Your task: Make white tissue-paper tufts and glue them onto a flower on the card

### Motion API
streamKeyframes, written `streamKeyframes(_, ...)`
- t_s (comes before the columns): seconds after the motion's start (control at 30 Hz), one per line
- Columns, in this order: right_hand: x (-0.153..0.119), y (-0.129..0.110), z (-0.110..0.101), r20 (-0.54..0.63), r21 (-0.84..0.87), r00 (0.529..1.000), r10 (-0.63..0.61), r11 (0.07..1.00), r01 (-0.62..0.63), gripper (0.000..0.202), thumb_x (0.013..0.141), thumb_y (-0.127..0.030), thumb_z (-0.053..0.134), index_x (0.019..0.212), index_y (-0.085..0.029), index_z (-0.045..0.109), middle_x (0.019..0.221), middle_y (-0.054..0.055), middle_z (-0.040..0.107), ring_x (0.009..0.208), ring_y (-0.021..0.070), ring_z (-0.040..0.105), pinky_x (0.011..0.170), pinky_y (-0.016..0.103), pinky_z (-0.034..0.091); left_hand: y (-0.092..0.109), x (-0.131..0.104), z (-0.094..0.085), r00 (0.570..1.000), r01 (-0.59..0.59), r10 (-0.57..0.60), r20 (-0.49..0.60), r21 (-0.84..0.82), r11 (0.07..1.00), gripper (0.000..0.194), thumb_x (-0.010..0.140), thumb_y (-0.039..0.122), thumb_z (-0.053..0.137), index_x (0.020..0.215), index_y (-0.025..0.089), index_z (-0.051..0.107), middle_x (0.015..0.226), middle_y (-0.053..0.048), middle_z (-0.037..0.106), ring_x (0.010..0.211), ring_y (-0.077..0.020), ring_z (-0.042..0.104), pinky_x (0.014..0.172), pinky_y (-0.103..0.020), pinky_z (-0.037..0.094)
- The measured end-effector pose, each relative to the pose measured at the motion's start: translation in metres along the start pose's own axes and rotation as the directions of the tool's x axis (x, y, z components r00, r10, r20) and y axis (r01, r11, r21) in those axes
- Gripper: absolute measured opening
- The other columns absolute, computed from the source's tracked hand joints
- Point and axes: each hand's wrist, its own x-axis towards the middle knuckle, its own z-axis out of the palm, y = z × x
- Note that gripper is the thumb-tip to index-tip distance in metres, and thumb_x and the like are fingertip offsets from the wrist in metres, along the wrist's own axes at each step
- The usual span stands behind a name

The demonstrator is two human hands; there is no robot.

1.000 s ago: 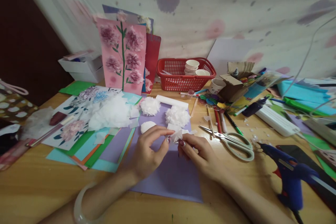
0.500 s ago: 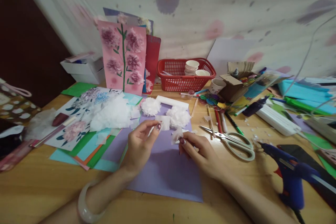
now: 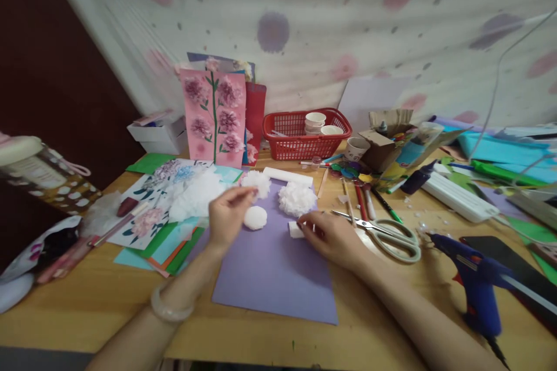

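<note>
My left hand (image 3: 230, 215) is raised over the left part of the purple sheet (image 3: 274, 278), thumb and fingertips pinched together; what is between them, if anything, I cannot make out. Just right of it lies a round white disc (image 3: 255, 218). Behind its fingertips sits a ruffled white paper flower (image 3: 257, 183), and a second white paper flower (image 3: 297, 198) stands farther right. My right hand (image 3: 333, 236) rests low at the sheet's right edge, its curled fingers on small white paper pieces (image 3: 296, 230). Part of those pieces is hidden under the fingers.
A white roll (image 3: 288, 176) lies behind the flowers. Scissors (image 3: 383, 235) and a blue glue gun (image 3: 472, 284) lie to the right. White tissue (image 3: 195, 194) is heaped at left on printed flower sheets. A red basket (image 3: 307, 142) with paper cups stands at the back.
The white tissue squares seen in both hands are no longer visible there. My left hand has shifted slightly; my right hand has lowered onto the white pieces. The camera view has tilted up.
</note>
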Motion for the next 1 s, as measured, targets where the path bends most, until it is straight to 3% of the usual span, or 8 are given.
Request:
streamKeyframes(0.03,0.002,0.004,-0.004,-0.033,-0.049,0.999,0.024,0.998,-0.025,0.019,0.088,-0.023,0.049,0.092,-0.018,0.067,0.069,0.004,0.067,0.06,0.0154,0.057,0.058,0.025,0.037,-0.005,0.011,-0.009,0.991,-0.04,0.056,-0.12,0.13,0.991,0.02,0.082,0.03,0.06,0.091,0.017,0.072,0.09,-0.003,0.075,0.085,-0.0188,0.07,0.083,-0.035,0.056)
streamKeyframes(0.13,0.005,0.012,-0.017,-0.112,-0.092,0.99,0.082,0.991,-0.092,0.021,0.087,-0.022,0.047,0.088,-0.016,0.068,0.067,0.006,0.065,0.063,0.018,0.058,0.058,0.026,0.034,-0.017,0.033,-0.032,0.961,-0.05,0.12,-0.25,0.27,0.962,0.021,0.08,0.024,0.062,0.098,0.018,0.069,0.115,-0.005,0.068,0.118,-0.031,0.055,0.106,-0.05,0.036)
streamKeyframes(0.23,0.006,0.014,-0.022,-0.085,-0.096,0.992,0.09,0.991,-0.098,0.021,0.086,-0.024,0.049,0.089,-0.016,0.068,0.058,0.003,0.059,0.058,0.0171,0.054,0.055,0.026,0.029,-0.018,0.033,-0.033,0.937,-0.067,0.181,-0.298,0.355,0.932,0.028,0.075,0.015,0.065,0.103,0.018,0.066,0.131,-0.01,0.056,0.131,-0.0406,0.038,0.11,-0.062,0.018)
streamKeyframes(0.4,0.004,0.009,-0.012,0.096,-0.051,0.995,0.035,0.998,-0.03,0.019,0.085,-0.031,0.058,0.097,-0.019,0.068,0.056,-0.002,0.059,0.05,0.0129,0.05,0.051,0.022,0.029,-0.003,-0.004,0.006,0.948,-0.291,0.317,-0.016,0.358,0.887,0.019,0.073,0.008,0.06,0.082,0.022,0.069,0.104,-0.006,0.067,0.111,-0.0277,0.056,0.103,-0.049,0.036)
streamKeyframes(0.5,0.003,0.008,-0.007,0.132,-0.04,0.991,0.033,0.999,-0.028,0.013,0.085,-0.022,0.056,0.09,-0.019,0.068,0.06,0.0,0.062,0.053,0.013,0.052,0.052,0.022,0.031,0.009,-0.025,0.023,0.876,-0.472,0.406,0.26,0.296,0.83,0.022,0.077,0.006,0.056,0.078,0.023,0.069,0.091,-0.003,0.071,0.106,-0.0243,0.057,0.102,-0.048,0.034)
streamKeyframes(0.6,0.003,0.009,-0.005,0.127,-0.033,0.991,0.046,0.999,-0.043,0.015,0.087,-0.021,0.052,0.093,-0.019,0.066,0.063,0.0,0.063,0.055,0.0134,0.053,0.054,0.022,0.031,0.016,-0.037,0.028,0.822,-0.515,0.398,0.407,0.234,0.825,0.021,0.078,0.005,0.056,0.077,0.023,0.068,0.086,-0.001,0.072,0.101,-0.0226,0.059,0.101,-0.048,0.032)
streamKeyframes(0.87,0.002,0.005,0.001,0.146,0.01,0.988,0.045,0.999,-0.047,0.015,0.088,-0.019,0.05,0.087,-0.018,0.065,0.068,0.004,0.065,0.06,0.015,0.054,0.057,0.023,0.031,0.016,-0.039,0.028,0.827,-0.445,0.318,0.464,0.195,0.874,0.021,0.077,0.004,0.055,0.075,0.021,0.067,0.081,-0.002,0.072,0.092,-0.0212,0.061,0.091,-0.042,0.04)
streamKeyframes(1.0,0.003,0.004,-0.003,0.112,0.078,0.991,0.076,0.993,-0.085,0.014,0.09,-0.021,0.048,0.088,-0.016,0.061,0.068,0.003,0.062,0.06,0.0155,0.053,0.058,0.024,0.033,0.017,-0.038,0.027,0.864,-0.33,0.222,0.452,0.175,0.928,0.017,0.077,0.007,0.055,0.079,0.02,0.066,0.083,-0.003,0.072,0.086,-0.02,0.063,0.086,-0.04,0.045)
